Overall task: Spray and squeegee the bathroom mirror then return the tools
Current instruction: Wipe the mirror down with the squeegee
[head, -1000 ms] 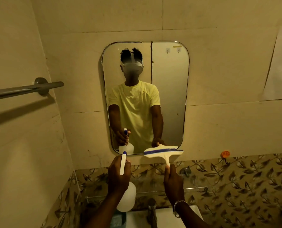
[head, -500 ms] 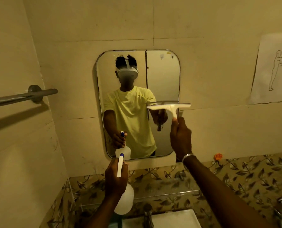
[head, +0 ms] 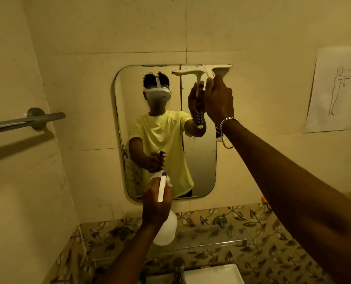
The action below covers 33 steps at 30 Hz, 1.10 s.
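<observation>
A rounded rectangular mirror (head: 199, 165) hangs on the tiled wall ahead. My right hand (head: 218, 99) is raised and grips the handle of a white squeegee (head: 221, 69), whose blade lies level along the mirror's top right edge. My left hand (head: 155, 203) is lower, in front of the mirror's bottom edge, and holds a white spray bottle (head: 166, 228) with a blue-tipped nozzle pointing at the glass. The mirror reflects a person in a yellow shirt with both tools.
A metal towel bar (head: 25, 120) juts from the left wall. Below the mirror a glass shelf (head: 211, 245) runs along leaf-patterned tiles, above a tap (head: 179, 267) and a white basin (head: 213, 274). A paper with a figure drawing (head: 337, 89) hangs at right.
My right hand has lifted the squeegee from the mirror's bottom edge up to its top right edge. My left hand has stayed low with the spray bottle. The view has tilted up.
</observation>
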Motion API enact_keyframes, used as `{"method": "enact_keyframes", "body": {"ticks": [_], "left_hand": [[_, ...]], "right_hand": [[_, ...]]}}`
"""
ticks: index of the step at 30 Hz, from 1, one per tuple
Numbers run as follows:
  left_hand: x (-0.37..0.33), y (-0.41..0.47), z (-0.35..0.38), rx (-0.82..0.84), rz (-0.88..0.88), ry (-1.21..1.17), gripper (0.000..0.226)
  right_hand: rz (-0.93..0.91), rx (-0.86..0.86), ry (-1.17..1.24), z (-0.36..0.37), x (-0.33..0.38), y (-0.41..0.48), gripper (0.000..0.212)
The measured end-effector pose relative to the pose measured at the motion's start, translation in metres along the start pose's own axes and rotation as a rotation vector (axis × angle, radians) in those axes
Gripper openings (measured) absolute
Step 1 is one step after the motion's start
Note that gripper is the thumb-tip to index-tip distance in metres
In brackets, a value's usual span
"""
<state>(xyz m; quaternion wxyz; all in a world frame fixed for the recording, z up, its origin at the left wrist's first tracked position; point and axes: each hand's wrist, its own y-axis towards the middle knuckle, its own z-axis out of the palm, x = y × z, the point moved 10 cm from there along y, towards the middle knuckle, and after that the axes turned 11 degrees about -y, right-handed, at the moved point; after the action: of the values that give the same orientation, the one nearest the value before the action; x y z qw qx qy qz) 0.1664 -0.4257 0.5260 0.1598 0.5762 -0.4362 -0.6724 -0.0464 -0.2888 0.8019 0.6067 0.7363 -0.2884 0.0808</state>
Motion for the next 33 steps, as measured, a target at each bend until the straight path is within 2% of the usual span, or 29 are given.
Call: {"method": "enact_keyframes", "body": {"ticks": [4,11,16,20,23,27,33], "left_hand": [[-0.010,0.006,0.013,-0.028,0.029,-0.032,0.027],[-0.009,-0.004,0.018,-0.002,0.041,-0.008,0.026],[-0.002,-0.013,0.013,0.001,-0.011,-0.001,0.031],[0.004,-0.019,0.013,0.011,-0.035,-0.005,0.028],[0.004,-0.026,0.012,-0.001,-0.051,-0.014,0.029],[0.001,-0.034,0.009,-0.003,-0.060,0.008,0.017],[0.001,-0.046,0.000,-0.023,-0.061,0.009,0.026]], "right_hand": [[-0.018,0.011,0.003,0.008,-0.005,-0.038,0.040],[0.058,0.108,-0.014,0.051,-0.076,-0.174,0.029],[0.148,0.192,-0.084,0.064,-0.120,-0.261,0.022],[0.274,0.304,-0.103,0.076,-0.153,-0.315,0.027],[0.339,0.412,-0.114,0.082,-0.170,-0.346,0.024],[0.354,0.473,-0.157,0.082,-0.186,-0.376,0.029],[0.437,0.522,-0.168,0.074,-0.197,-0.393,0.031]]}}
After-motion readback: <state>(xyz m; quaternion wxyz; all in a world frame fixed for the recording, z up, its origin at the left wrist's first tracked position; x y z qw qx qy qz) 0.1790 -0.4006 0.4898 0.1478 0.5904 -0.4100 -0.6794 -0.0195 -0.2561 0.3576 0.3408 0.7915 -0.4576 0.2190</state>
